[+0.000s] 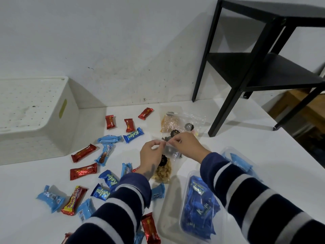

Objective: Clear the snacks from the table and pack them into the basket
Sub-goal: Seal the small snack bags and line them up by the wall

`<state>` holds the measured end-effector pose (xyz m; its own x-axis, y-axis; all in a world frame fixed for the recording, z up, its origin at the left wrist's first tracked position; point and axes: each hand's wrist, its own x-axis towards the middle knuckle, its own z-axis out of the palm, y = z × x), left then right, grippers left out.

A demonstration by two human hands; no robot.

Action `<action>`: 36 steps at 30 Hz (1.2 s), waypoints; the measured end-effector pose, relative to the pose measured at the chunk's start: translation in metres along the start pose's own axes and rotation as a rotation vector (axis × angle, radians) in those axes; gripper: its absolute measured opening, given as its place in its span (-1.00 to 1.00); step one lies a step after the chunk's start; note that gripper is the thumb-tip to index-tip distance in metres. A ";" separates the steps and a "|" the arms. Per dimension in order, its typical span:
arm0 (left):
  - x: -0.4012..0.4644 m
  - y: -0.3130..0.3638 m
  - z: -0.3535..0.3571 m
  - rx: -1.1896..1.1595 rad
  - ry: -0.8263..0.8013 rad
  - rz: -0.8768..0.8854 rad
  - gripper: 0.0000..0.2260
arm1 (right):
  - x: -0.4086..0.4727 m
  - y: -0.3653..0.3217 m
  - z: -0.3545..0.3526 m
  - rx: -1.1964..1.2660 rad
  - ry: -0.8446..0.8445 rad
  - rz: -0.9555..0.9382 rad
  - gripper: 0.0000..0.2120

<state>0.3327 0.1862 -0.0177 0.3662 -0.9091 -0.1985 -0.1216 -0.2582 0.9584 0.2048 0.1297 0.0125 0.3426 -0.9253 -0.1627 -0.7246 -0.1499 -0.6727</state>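
My left hand (151,154) and my right hand (187,144) both pinch the top edge of a clear zip bag (171,152) with dark contents, held just above the white table (246,138). Under my left wrist lies a clear bag of pale nuts (163,172). Another clear bag with golden snack (169,123) lies farther back. Several red bars (83,153) and blue wrapped snacks (133,135) are scattered over the left half of the table. The white perforated basket (35,118) stands at the far left against the wall.
A clear plastic tray of dark blue packets (198,205) sits at the front right, and a second clear tray with light blue packets (241,162) lies beside my right forearm. A black side table (260,67) stands on the table's far right corner.
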 end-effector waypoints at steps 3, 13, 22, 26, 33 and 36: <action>0.000 -0.004 0.000 -0.015 -0.006 0.027 -0.89 | 0.000 0.002 0.002 0.016 0.052 0.012 -0.84; 0.003 -0.004 -0.001 0.020 -0.016 0.032 -0.86 | 0.011 0.000 0.008 -0.068 0.033 0.071 -0.84; -0.003 -0.040 -0.016 0.132 -0.199 0.092 -0.47 | 0.015 0.004 0.015 0.027 0.071 0.025 -0.85; -0.002 -0.049 -0.020 0.130 -0.130 0.078 -0.44 | 0.001 0.014 0.029 0.130 0.090 -0.006 -0.82; 0.006 -0.049 -0.023 0.093 -0.043 0.153 -0.47 | -0.022 0.019 0.059 0.248 -0.104 0.014 -0.33; 0.010 -0.042 -0.034 0.073 -0.048 0.178 -0.45 | -0.010 0.011 0.056 0.230 -0.064 0.016 -0.28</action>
<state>0.3724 0.1992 -0.0527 0.2884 -0.9567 -0.0388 -0.2476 -0.1137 0.9622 0.2274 0.1566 -0.0335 0.3748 -0.9019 -0.2147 -0.5771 -0.0457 -0.8154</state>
